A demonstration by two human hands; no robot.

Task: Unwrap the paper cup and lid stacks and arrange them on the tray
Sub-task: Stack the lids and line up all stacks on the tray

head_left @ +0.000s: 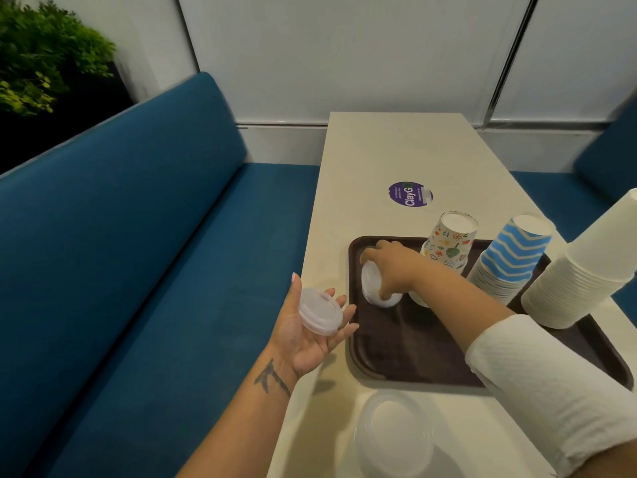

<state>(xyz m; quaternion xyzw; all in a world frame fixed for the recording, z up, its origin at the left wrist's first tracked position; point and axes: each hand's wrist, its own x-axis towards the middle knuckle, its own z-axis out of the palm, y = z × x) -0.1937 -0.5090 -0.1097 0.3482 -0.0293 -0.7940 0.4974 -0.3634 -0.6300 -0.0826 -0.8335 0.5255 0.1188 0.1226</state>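
A dark brown tray [389,357] lies on the cream table. On it stand three upturned cup stacks: a flower-patterned stack [448,246], a blue-and-white wavy stack [506,260] and a plain white stack [582,267]. My right hand [389,267] reaches across the tray and grips a short stack of clear lids [374,288] near the tray's left edge. My left hand [310,336] is held palm up beside the table's left edge, with a small pile of clear lids [320,313] resting on its straight fingers. Another clear lid stack [393,432] sits on the table in front of the tray.
A purple round sticker [410,194] marks the table [396,150] beyond the tray. Blue bench seats [138,253] run along the left and right sides. White wall panels stand behind, and a green plant [38,60] fills the far left corner.
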